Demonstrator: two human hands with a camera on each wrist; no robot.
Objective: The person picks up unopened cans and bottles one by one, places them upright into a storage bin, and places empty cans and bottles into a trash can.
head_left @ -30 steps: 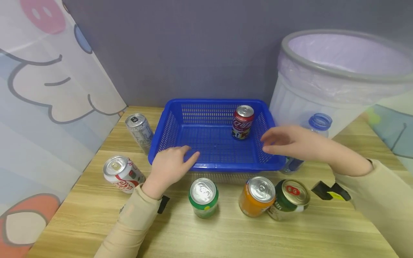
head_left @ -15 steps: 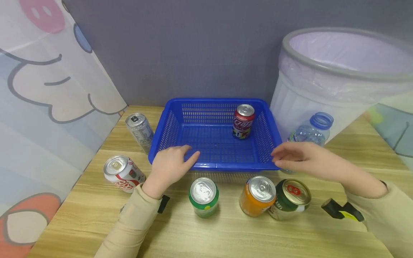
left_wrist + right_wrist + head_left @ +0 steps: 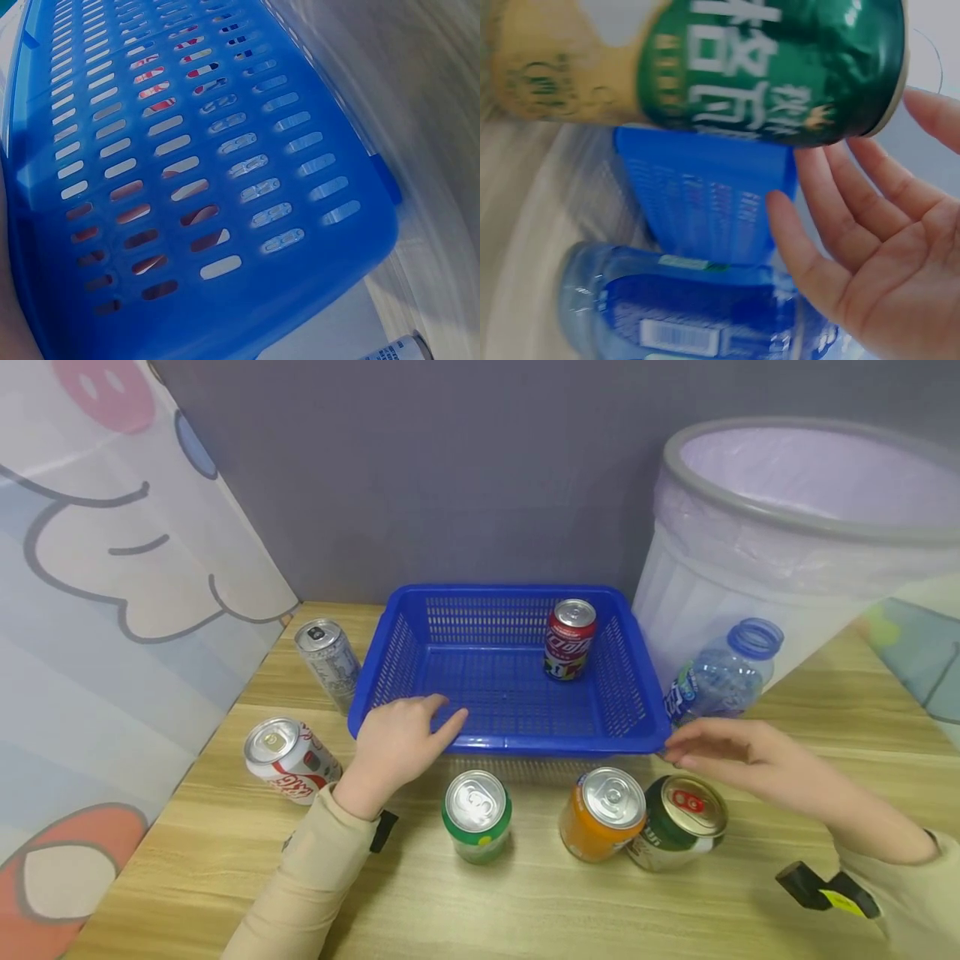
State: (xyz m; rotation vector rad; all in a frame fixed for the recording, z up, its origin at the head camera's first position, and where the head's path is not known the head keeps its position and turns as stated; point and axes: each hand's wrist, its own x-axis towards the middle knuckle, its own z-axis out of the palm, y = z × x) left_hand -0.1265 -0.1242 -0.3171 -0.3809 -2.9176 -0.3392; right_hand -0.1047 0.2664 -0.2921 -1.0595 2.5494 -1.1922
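Note:
In the head view my left hand (image 3: pixel 393 743) holds the front-left rim of a blue plastic basket (image 3: pixel 517 745); its fingers show through the wall slots in the left wrist view. A red soda can (image 3: pixel 568 643) stands inside the basket. My right hand (image 3: pixel 757 768) has loosely bent fingers near the basket's front-right corner and holds nothing. It lies between a clear plastic bottle (image 3: pixel 723 681) with a blue neck and a green-and-gold can (image 3: pixel 682 818). In the right wrist view the fingers (image 3: pixel 810 270) are spread close to that green can (image 3: pixel 780 60).
An orange can (image 3: pixel 602 818) and a green-and-silver can (image 3: pixel 477 818) stand in front of the basket. To its left are a white-and-red cola can (image 3: pixel 292 764) and a slim silver can (image 3: pixel 330 664). A lined white bin (image 3: pixel 712 560) stands behind the bottle on the right.
My right hand has moved from above the basket's right side down and rightward toward the green-and-gold can, uncovering the bottle. My left hand stays on the rim.

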